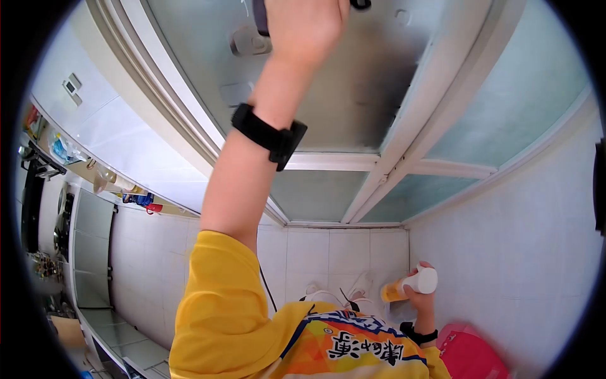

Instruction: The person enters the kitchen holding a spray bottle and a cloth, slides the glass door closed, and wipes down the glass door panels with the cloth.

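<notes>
My left hand (306, 28) is raised at the top of the view, in front of a frosted glass door panel (328, 107). Its fingers are partly cut off by the frame edge, and they look closed around a dark object (260, 18) whose kind I cannot make out. A black strap (268, 136) circles that forearm. Low at the right, my right hand (418, 295) is wrapped round a bottle (407, 284) with an orange-yellow part and a wide white end. The bottle is tilted sideways, and another black strap (416, 333) is on that wrist.
White door framing (404, 148) runs around the glass panels, beside a pale tiled wall (505, 234). A pink container or bag (470, 354) stands at lower right. To the left are shelves with several small items and a counter (95, 221). My shoes are on the tiled floor (309, 247).
</notes>
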### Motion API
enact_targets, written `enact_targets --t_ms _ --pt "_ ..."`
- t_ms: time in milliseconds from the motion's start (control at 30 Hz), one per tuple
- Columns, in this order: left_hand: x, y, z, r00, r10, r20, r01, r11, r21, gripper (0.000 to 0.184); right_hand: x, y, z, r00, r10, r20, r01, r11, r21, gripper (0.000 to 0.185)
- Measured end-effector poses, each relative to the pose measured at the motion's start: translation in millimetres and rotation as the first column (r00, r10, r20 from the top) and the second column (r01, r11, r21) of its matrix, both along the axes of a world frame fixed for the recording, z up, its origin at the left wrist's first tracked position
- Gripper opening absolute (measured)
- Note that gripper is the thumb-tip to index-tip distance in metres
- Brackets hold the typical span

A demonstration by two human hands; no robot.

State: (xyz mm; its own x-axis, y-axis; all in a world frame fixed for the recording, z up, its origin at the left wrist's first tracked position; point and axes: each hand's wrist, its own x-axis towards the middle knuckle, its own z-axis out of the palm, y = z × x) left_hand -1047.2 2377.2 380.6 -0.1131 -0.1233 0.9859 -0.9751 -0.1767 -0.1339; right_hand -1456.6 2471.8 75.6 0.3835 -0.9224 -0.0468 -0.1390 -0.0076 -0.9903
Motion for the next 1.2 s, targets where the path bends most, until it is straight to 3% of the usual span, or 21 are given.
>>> enact_targets --t_ms 33,67,133,167,233,267,300,333,367,400,533,600,667,767,800,900,933,1000,1067,1133,1200 --pt "3.8 -7.5 -18.5 0.997 0.0 0.076 -0.008 0.994 0.112 0.034 -2.3 -9.0 2.8 0.999 0.028 0.025 -0.028 1.0 -0.005 0.06" --pt "-6.4 -10.3 -46.8 0.982 0.073 0.174 -0.101 0.982 0.158 0.04 -5.3 -18.5 4.2 0.997 0.055 0.06 -0.053 0.998 -0.022 0.06" --pt "-5.7 -11.3 -131.0 0.955 -0.15 0.256 0.026 0.903 0.43 0.034 -10.1 -44.4 8.5 0.983 0.124 0.134 -0.116 0.991 -0.071 0.06" --pt "-2.7 -7.6 -177.3 0.945 -0.254 0.205 0.066 0.763 0.643 0.031 -14.3 -54.9 11.9 0.98 0.157 0.12 -0.145 0.984 -0.101 0.06" --pt "6.9 20.9 -228.6 0.831 -0.283 0.479 -0.256 0.57 0.781 0.031 -24.6 -74.6 18.3 0.974 0.207 0.095 -0.19 0.969 -0.159 0.06" --pt "16.7 33.7 -233.6 0.817 -0.289 0.499 -0.306 0.515 0.8 0.032 -34.6 -83.7 16.2 0.967 0.237 0.089 -0.221 0.962 -0.157 0.06" --pt "16.1 45.5 -213.5 0.822 -0.269 0.502 -0.387 0.383 0.839 0.032 -48.9 -93.2 11.2 0.96 0.267 0.079 -0.252 0.954 -0.162 0.06" --pt "28.1 48.2 -178.1 0.842 -0.205 0.499 -0.306 0.58 0.755 0.031 -56.7 -121.6 13.5 0.946 0.315 0.071 -0.297 0.935 -0.193 0.06" --pt "22.8 49.4 -142.6 0.833 -0.114 0.542 -0.337 0.673 0.659 0.03 -59.9 -130.1 21.0 0.946 0.322 0.027 -0.314 0.935 -0.165 0.058" --pt "24.5 48.4 -112.9 0.852 -0.02 0.523 -0.393 0.634 0.666 0.031 -62.9 -139.2 20.4 0.943 0.331 -0.02 -0.33 0.93 -0.165 0.057" --pt "-3.4 20.4 42.4 0.822 0.156 0.548 -0.424 0.81 0.406 0.047 -71.6 -158.7 11.4 0.938 0.334 -0.096 -0.347 0.915 -0.207 0.055" --pt "-12.7 -4.8 100.8 0.913 0.04 0.407 -0.149 0.959 0.24 0.046 -70.6 -163.4 14.6 0.95 0.308 -0.049 -0.312 0.929 -0.201 0.055" --pt "-34.5 -19.6 135.9 0.973 -0.009 0.229 -0.03 0.986 0.164 0.048 -73.7 -168.8 5.9 0.969 0.248 0.015 -0.243 0.958 -0.15 0.056" --pt "-50.1 -46.4 123.8 0.99 0.057 0.127 -0.053 0.998 -0.04 0.05 -66.4 -169.7 10.4 0.979 0.18 0.1 -0.168 0.979 -0.117 0.058" --pt "-44.3 -59.4 110.3 0.986 0.035 0.161 -0.013 0.991 -0.137 0.042 -64.6 -168.1 10.0 0.981 0.16 0.11 -0.152 0.985 -0.078 0.058" --pt "-54.4 -71.2 14.1 0.968 -0.009 0.252 0.01 1.0 -0.005 0.05 -49.7 -179.4 1.3 0.975 0.189 0.121 -0.187 0.982 -0.033 0.061" --pt "-60.6 -65.4 -19.2 0.982 0.01 0.19 -0.028 0.995 0.091 0.051 -48.6 -184.1 -7.6 0.966 0.238 0.097 -0.235 0.971 -0.044 0.064" --pt "-48.4 -44.5 -49.9 0.953 -0.059 0.298 -0.034 0.954 0.298 0.051 -42.0 -190.8 -15.2 0.954 0.292 0.062 -0.289 0.956 -0.051 0.067" --pt "-29.9 -27.5 -28.0 0.869 -0.211 0.447 0.026 0.923 0.384 0.046 -36.0 -195.5 -11.9 0.952 0.304 0.033 -0.302 0.952 -0.05 0.066" --pt "-18.7 -19.7 -12.9 0.852 -0.252 0.458 -0.005 0.873 0.489 0.053 -35.2 -198.6 -9.9 0.948 0.319 0.005 -0.319 0.947 -0.043 0.062" --pt "-14.1 -18.6 30.9 0.835 -0.184 0.519 -0.086 0.887 0.453 0.052 -29.6 -203.8 -8.1 0.941 0.337 -0.027 -0.338 0.94 -0.041 0.058"
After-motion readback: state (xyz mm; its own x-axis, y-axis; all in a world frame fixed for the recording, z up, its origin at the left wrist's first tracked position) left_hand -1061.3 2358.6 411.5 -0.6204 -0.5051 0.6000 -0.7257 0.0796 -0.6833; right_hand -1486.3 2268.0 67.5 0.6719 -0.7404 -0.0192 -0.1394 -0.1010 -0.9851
